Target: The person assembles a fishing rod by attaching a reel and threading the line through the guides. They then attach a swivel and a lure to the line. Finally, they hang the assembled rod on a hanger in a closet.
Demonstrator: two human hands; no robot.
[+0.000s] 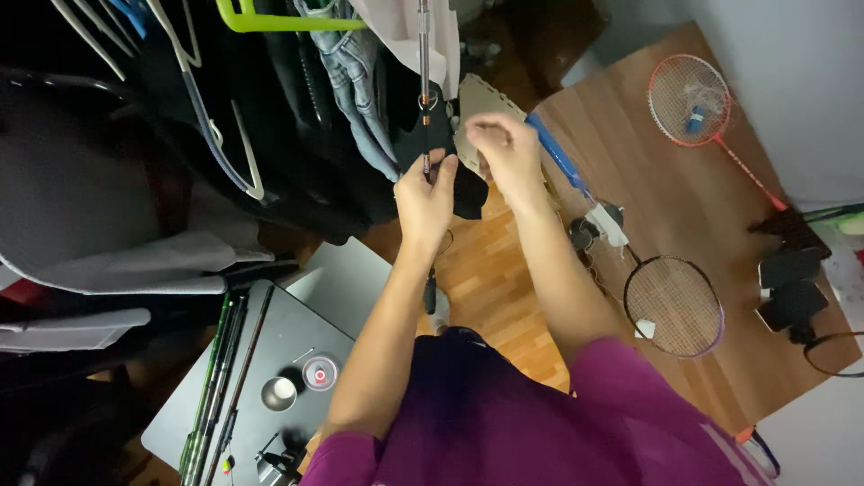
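Left hand (426,193) pinched on thin rod (424,99); rod top cut off at 12 o'clock. Right hand (504,148) blurred, grip unclear. Racket (670,301) at 4 o'clock.

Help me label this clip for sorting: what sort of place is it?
Probably a room at home, used for storage and hobbies: clothes on hangers, badminton rackets on a wooden floor, fishing rods on a dark table.
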